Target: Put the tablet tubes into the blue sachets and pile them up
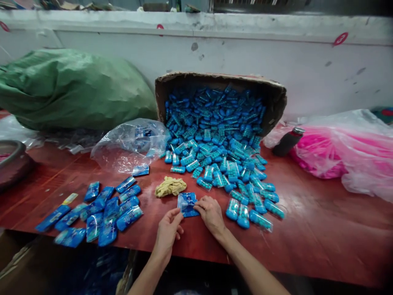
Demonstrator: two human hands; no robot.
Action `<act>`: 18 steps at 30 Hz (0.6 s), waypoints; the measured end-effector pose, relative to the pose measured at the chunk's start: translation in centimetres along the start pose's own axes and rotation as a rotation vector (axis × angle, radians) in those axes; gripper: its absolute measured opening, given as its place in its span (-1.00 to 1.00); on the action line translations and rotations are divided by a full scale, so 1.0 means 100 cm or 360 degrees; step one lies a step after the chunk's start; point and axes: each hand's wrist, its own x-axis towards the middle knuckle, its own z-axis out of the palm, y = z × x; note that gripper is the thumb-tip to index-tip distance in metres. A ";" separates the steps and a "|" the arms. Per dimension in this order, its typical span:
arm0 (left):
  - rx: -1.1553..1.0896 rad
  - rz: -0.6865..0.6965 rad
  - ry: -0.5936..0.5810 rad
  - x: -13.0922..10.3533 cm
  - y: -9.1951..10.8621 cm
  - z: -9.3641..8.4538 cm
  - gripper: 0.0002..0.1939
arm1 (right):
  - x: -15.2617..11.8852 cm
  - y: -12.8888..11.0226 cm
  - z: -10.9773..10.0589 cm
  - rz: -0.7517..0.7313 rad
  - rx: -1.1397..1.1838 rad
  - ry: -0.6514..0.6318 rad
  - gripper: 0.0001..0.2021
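Observation:
A flat blue printed packet (188, 203) with a clear left edge lies on the red table between my hands. My left hand (167, 232) pinches its lower left corner between thumb and forefinger. On its right side, the fingers of my right hand (211, 214) are closed over the edge. Just behind the packet is a crumpled yellow cloth or glove (170, 187). To the left lie several filled blue packets (108, 209). Small clear-and-blue containers with teal pellets (243, 215) are scattered to the right.
A cardboard box (278, 100) on its side spills many such containers. Around it are a green sack (73, 90), a clear plastic bag (132, 145), a dark bottle (287, 142) and a bag of pink items (322, 153). A round basin (14, 164) stands at far left.

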 end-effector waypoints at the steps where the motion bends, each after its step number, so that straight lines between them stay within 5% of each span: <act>1: 0.0011 0.0030 0.0035 -0.001 0.001 0.002 -0.60 | -0.003 -0.002 -0.003 0.0007 0.0009 0.0019 -0.87; 5: 0.0056 0.0091 0.0023 -0.003 0.005 0.009 -0.58 | -0.017 -0.015 -0.014 0.0016 0.0196 0.0126 -0.87; 9: -0.0027 0.0043 -0.0174 -0.002 0.008 0.014 -0.74 | -0.024 -0.022 -0.019 0.0211 0.0867 0.0200 -0.75; 11: -0.0095 0.0002 -0.0244 -0.001 0.007 0.016 -0.72 | -0.022 -0.022 -0.019 0.0490 0.1420 0.0118 -0.61; 14: -0.0175 -0.0069 -0.0289 -0.002 0.003 0.020 -0.70 | -0.018 -0.022 -0.016 0.0763 0.2088 -0.0161 -0.77; 18: -0.0192 -0.0096 -0.0251 0.000 0.001 0.023 -0.71 | -0.017 -0.025 -0.015 0.0853 0.2219 -0.0138 -0.84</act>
